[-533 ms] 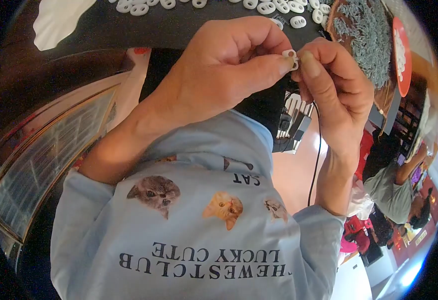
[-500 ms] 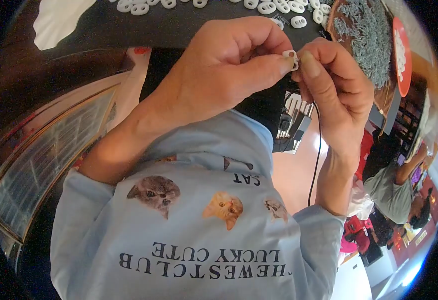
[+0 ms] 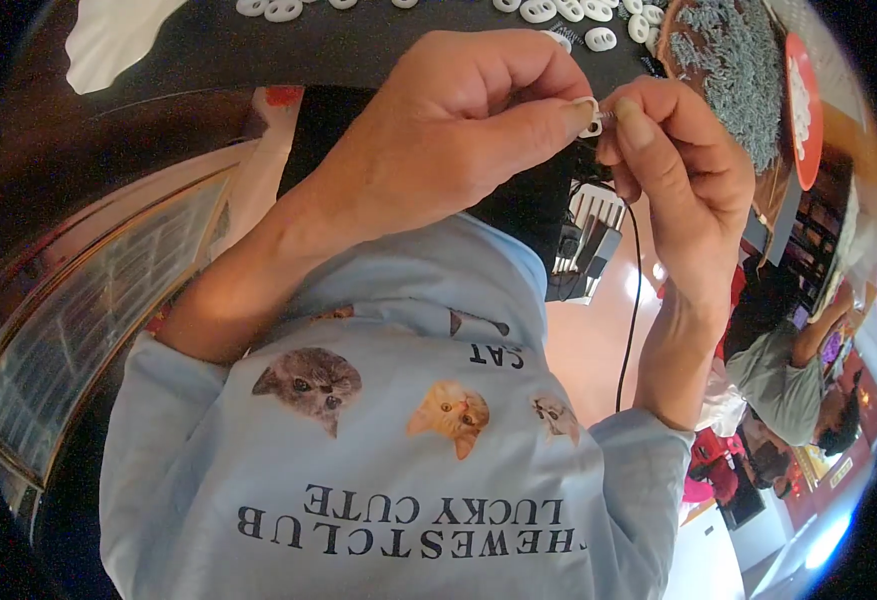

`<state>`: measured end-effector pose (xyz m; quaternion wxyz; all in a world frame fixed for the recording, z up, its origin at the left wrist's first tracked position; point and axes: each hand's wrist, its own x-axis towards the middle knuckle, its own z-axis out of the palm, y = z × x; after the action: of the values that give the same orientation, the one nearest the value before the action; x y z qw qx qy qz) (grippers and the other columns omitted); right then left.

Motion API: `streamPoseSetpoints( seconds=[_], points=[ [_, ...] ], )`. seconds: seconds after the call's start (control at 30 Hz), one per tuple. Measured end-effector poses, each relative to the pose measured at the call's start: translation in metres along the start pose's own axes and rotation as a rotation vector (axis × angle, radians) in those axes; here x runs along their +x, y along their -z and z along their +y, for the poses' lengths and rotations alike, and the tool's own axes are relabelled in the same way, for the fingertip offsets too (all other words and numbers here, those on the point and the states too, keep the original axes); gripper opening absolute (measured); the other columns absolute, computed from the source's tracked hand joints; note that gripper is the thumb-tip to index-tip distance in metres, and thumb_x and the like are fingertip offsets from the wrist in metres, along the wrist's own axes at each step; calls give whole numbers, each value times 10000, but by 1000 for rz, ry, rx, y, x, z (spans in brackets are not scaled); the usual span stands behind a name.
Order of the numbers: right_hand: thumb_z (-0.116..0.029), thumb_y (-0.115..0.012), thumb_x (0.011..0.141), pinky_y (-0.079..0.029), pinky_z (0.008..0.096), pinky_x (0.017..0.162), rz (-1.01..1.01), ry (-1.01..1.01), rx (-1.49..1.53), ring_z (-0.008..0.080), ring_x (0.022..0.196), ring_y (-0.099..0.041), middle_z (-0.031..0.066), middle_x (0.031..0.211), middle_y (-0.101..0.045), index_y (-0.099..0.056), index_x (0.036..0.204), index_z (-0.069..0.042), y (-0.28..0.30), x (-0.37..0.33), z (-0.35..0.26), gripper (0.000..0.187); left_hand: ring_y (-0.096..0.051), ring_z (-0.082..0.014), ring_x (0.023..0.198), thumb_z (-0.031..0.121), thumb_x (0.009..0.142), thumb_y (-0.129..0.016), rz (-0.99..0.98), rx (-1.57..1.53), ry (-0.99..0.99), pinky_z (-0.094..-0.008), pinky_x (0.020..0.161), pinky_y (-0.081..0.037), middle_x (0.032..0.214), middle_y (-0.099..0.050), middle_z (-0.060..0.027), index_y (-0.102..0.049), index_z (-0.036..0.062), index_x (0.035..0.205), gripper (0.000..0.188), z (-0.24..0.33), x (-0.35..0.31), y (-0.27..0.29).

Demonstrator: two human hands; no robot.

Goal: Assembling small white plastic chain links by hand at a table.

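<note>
My left hand (image 3: pixel 498 115) pinches a small white plastic cord-lock piece (image 3: pixel 592 129) between thumb and forefinger; its holes face partly toward me. Close beside it, my right hand (image 3: pixel 680 165) is closed on a small metal spring (image 3: pixel 606 116), of which only a short coiled end shows between the fingertips and the white piece. The spring's end meets the piece's edge; how deep it sits inside I cannot tell. Both hands are raised at the near edge of the dark table (image 3: pixel 358 50).
Several white two-hole oval pieces (image 3: pixel 600 39) lie along the table's far side. At the right are a heap of grey springs (image 3: pixel 733 80) on a brown board and a red plate (image 3: pixel 805 110) with small white parts. A white sheet (image 3: pixel 113 40) lies left. Another person (image 3: pixel 788 385) sits at far right.
My right fingers have drawn slightly back from the white piece, so the spring's coil now shows between the hands. The left hand has barely shifted.
</note>
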<state>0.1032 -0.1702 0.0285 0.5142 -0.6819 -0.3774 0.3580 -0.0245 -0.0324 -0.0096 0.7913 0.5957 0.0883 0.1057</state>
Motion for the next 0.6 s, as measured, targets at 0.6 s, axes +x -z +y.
streamPoseSetpoints(
  seconds=[0.6],
  points=[
    [-66,-554,892,-329,176,548,69,45,-5,26,631,-395,-55,675,-464,-556,832,-1,-11,4,1,88,-445,-41,566,145,919,-517,37,29,-34,-186,506,-367,664,-500,21,-558,14,923,137,-5,1,-4]
  ],
)
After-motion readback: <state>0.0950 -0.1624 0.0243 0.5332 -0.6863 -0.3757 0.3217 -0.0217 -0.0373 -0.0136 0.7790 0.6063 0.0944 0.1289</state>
